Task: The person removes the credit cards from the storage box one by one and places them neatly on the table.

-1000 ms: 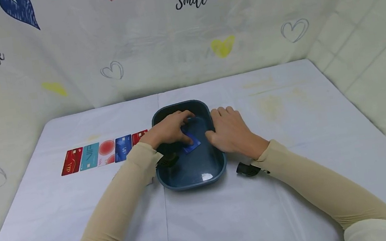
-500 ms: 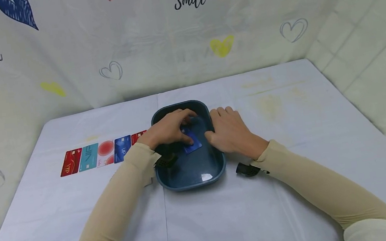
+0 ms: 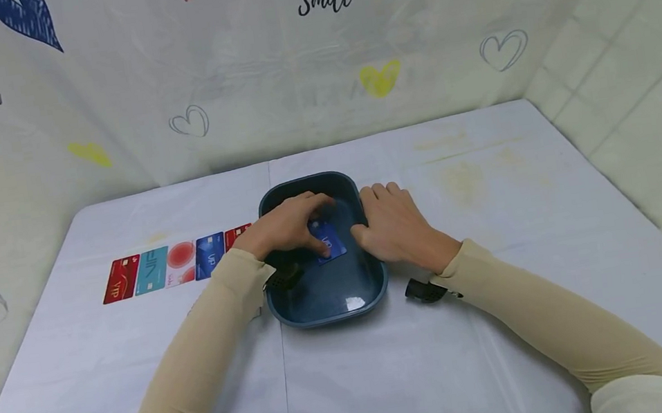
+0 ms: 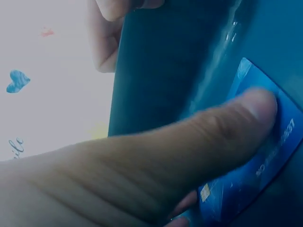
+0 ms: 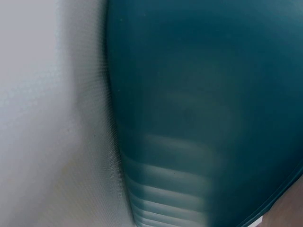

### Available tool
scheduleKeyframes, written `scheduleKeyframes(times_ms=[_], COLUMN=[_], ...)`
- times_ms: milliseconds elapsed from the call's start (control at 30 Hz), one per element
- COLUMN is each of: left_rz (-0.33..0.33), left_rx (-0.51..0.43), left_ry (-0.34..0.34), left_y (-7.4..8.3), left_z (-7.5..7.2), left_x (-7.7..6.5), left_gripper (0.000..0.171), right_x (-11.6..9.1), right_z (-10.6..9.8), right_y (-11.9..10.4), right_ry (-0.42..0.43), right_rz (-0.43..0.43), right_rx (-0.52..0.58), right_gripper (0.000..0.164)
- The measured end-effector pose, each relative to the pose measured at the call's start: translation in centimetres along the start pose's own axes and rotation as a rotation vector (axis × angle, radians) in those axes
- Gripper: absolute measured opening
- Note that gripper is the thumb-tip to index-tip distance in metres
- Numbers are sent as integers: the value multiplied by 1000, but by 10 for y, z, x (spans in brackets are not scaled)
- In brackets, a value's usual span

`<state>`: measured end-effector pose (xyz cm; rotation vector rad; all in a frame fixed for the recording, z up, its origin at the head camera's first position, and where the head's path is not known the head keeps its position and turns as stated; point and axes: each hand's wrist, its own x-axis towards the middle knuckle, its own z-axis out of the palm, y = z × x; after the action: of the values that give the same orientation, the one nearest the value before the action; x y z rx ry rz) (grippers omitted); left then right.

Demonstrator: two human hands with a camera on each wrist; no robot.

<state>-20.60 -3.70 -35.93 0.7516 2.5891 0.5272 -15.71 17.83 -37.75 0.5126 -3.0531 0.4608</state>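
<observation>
A dark teal plastic tub (image 3: 326, 294) stands on the table. Inside lies a blue VIP card (image 3: 331, 240), bearing a chip and a printed number. My left hand (image 3: 289, 224) reaches into the tub over this card, thumb and fingers spread apart. In the left wrist view the thumb (image 4: 213, 132) lies across the card (image 4: 274, 156), and other fingertips show at its lower edge. My right hand (image 3: 399, 225) grips the tub's right rim, thumb on the inner side. Only the tub's outer wall (image 5: 189, 94) and a sliver of hand show in the right wrist view.
Left of the tub, a row of cards lies on the white-covered table (image 3: 354, 385): red (image 3: 121, 279), teal (image 3: 152, 270), pink-and-white (image 3: 181, 262), blue (image 3: 209, 254) and another red (image 3: 237, 235), partly behind my left hand. A printed cloth (image 3: 261, 55) hangs behind.
My left thumb and fingers have spread slightly, and more of the blue card's face shows, including its lettering. My right hand and the tub have not visibly moved.
</observation>
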Motion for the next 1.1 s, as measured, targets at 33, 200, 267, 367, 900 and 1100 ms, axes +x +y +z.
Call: scheduleKeyframes(times_ms=[33,200,267,367,900,1100], left_rz=[6,57,79,96,37,14], left_rx=[1,-8,-14,-19,-32,9], left_ry=[1,5,8,10,31,-38], left_y=[0,-3,-4,-5,-5,-5], left_z=[1,3,4,4,7,7], left_x=[0,2,3,3,4,8], left_gripper=[84,82,80,78,77,76], right_x=[0,0,0,-1,-1,-1], right_z=[0,0,0,0,1,0], right_y=[0,0,0,0,-1,0], right_ry=[2,5,7,8,2,5], right_rz=[0,-6,-7,-5,-9,-10], right_rx=[2,4,2,2,2,-1], right_gripper=[26,26,26,25,27,27])
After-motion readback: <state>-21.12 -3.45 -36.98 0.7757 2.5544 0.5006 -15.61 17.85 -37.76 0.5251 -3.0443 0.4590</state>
